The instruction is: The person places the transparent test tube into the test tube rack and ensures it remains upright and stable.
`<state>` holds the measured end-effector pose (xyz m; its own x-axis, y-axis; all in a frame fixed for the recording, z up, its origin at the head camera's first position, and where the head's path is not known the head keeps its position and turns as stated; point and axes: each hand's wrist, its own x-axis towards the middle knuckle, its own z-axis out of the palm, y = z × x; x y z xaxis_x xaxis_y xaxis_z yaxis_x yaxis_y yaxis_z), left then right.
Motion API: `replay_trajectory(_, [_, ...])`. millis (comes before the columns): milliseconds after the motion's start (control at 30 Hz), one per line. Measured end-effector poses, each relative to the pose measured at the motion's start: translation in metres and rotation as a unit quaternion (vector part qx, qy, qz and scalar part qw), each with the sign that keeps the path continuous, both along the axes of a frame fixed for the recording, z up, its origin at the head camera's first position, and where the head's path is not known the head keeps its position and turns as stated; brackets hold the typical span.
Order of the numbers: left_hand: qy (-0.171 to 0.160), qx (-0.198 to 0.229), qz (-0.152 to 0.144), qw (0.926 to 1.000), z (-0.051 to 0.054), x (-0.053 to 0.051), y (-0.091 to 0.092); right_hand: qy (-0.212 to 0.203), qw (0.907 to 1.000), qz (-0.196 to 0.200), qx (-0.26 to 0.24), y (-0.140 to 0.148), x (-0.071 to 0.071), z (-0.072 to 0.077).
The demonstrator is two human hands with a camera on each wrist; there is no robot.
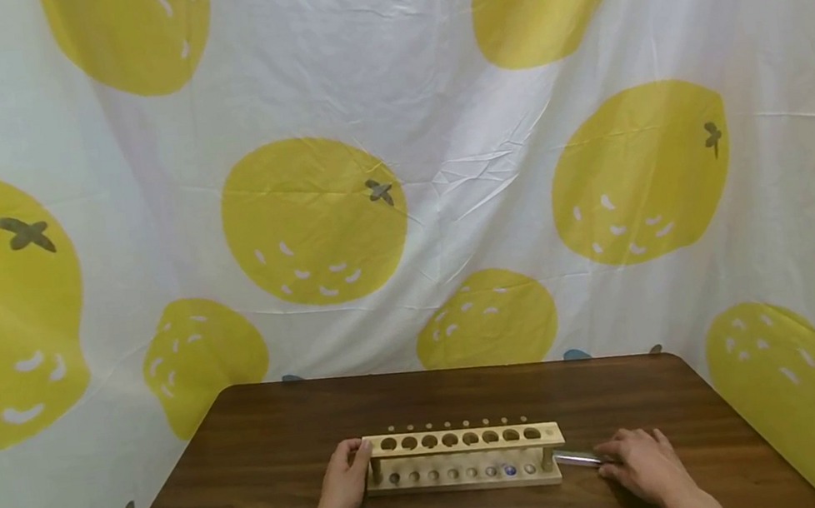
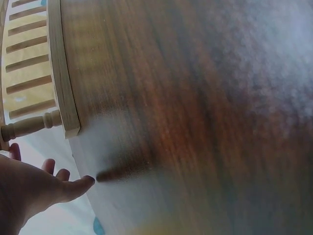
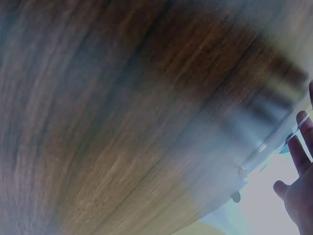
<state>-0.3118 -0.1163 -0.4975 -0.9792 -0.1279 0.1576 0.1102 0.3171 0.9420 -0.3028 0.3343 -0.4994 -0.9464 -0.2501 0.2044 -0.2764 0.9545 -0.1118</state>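
Observation:
A pale wooden test tube rack (image 1: pixel 462 440) stands on the dark table, with a row of round holes above and a row of shallow wells below. One well, second from the right, shows a blue spot (image 1: pixel 510 470). My left hand (image 1: pixel 344 475) is at the rack's left end, fingertips by the upper bar. In the left wrist view that hand (image 2: pixel 41 183) has its fingers spread and loose beside the rack's end post (image 2: pixel 32 126). A clear glass test tube (image 1: pixel 576 458) lies right of the rack. My right hand's extended fingers (image 3: pixel 299 152) reach its far end, the thumb apart.
The brown wood-grain table (image 1: pixel 283 419) has rounded back corners. Behind it hangs a white cloth (image 1: pixel 437 116) printed with large yellow fruit. Short pegs (image 1: pixel 466 423) stand in a row along the rack's back.

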Motion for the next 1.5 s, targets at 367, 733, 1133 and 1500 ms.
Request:
replay_trajectory(367, [-0.002, 0.003, -0.001, 1.0000, -0.001, 0.000, 0.000, -0.004, 0.9999, 0.000, 0.010, 0.005, 0.001, 0.000])
replay_trajectory(733, [0.005, 0.000, 0.002, 1.0000, 0.000, 0.002, 0.000, 0.010, 0.9983, -0.014, -0.055, 0.007, 0.001, 0.004])
replay_trajectory(1133, [0.005, -0.003, -0.001, 1.0000, 0.000, 0.002, 0.000, 0.037, 0.9805, -0.067, -0.181, -0.006, 0.002, 0.022])
replay_trajectory(1500, [0.021, -0.022, 0.008, 0.9995, 0.003, 0.003, -0.001, 0.036, 0.9445, -0.127, -0.301, -0.022, 0.009, 0.035])
